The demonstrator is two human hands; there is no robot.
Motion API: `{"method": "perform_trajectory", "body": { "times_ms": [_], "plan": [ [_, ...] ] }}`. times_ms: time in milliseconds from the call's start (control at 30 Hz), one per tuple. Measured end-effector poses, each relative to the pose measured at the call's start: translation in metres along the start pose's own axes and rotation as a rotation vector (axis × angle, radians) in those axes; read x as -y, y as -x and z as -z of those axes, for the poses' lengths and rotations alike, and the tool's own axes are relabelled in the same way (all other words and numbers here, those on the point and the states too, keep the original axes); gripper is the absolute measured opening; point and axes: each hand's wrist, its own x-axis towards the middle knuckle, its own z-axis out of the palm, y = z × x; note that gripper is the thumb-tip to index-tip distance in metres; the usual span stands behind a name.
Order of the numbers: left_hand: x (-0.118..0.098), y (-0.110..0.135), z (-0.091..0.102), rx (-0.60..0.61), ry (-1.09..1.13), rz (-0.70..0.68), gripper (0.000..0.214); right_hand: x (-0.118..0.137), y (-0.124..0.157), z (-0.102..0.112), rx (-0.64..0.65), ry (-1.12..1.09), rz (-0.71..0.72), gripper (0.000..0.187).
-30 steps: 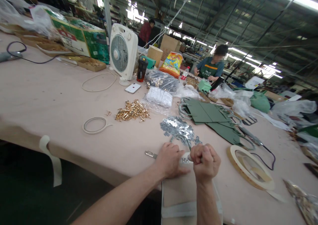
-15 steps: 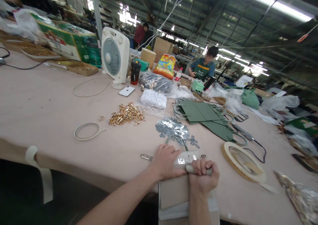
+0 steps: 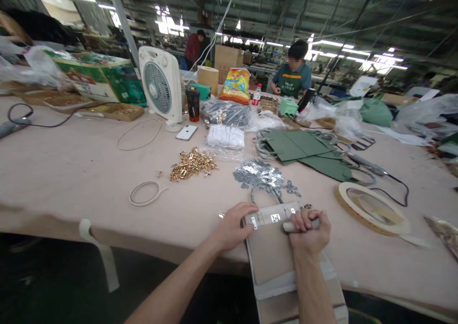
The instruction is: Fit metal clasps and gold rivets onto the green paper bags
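A long beige and grey bag piece lies over the table's front edge, with small metal plates and prongs along its top strip. My left hand rests on its upper left corner, thumb and fingers spread. Above the strip, my right hand is closed around a pale, rounded rod-like tool, whose working end I cannot make out. A looped handle rises behind the piece. Beyond it lies a heap of silver metal plates, with a pile of gold prong fittings to its left.
Rolls of tape lie to the right and left. Green bag pieces and a corded tool are at right. A fan, phone and tumbler stand farther back. A person sits across the table.
My left hand has drawn back leftward from across the strip to the corner, uncovering the metal plates there. My right hand still grips the tool. The camera view has shifted and levelled.
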Motion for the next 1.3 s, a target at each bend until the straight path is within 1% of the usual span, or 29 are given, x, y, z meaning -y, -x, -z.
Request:
{"method": "perform_trajectory", "body": {
  "times_ms": [167,300,367,467,533,600,667,767,833,1133,1300],
  "plan": [
    [0.002,-0.002,-0.002,-0.011,0.066,0.075,0.046,0.002,0.002,0.001,0.020,0.024,0.026,0.038],
    [0.002,-0.004,-0.003,0.000,0.039,0.150,0.045,0.005,0.012,-0.005,0.026,0.077,0.022,0.031],
    [0.002,-0.005,-0.003,-0.004,0.012,0.195,0.045,0.003,0.023,-0.013,0.062,0.120,-0.013,0.028],
    [0.000,-0.008,-0.004,-0.020,-0.010,0.259,0.047,-0.005,0.045,-0.031,0.175,0.177,-0.033,0.030],
    [0.000,-0.010,-0.004,-0.028,-0.006,0.293,0.047,-0.015,0.057,-0.043,0.248,0.176,-0.004,0.034],
    [-0.001,-0.012,-0.004,-0.034,0.007,0.317,0.047,-0.025,0.066,-0.052,0.284,0.160,0.042,0.036],
    [-0.002,-0.013,-0.004,-0.034,0.014,0.328,0.046,-0.033,0.070,-0.056,0.286,0.149,0.084,0.035],
    [-0.002,-0.013,-0.004,-0.029,0.005,0.312,0.047,-0.039,0.072,-0.055,0.269,0.146,0.132,0.032],
    [-0.003,-0.014,-0.003,-0.027,-0.006,0.306,0.047,-0.041,0.073,-0.052,0.266,0.153,0.153,0.032],
    [-0.007,-0.020,0.000,0.001,-0.055,0.381,0.048,-0.044,0.073,-0.050,0.228,0.140,0.230,0.030],
    [-0.008,-0.019,0.001,-0.002,-0.051,0.368,0.048,-0.049,0.072,-0.053,0.222,0.177,0.270,0.030]
  ]
}}
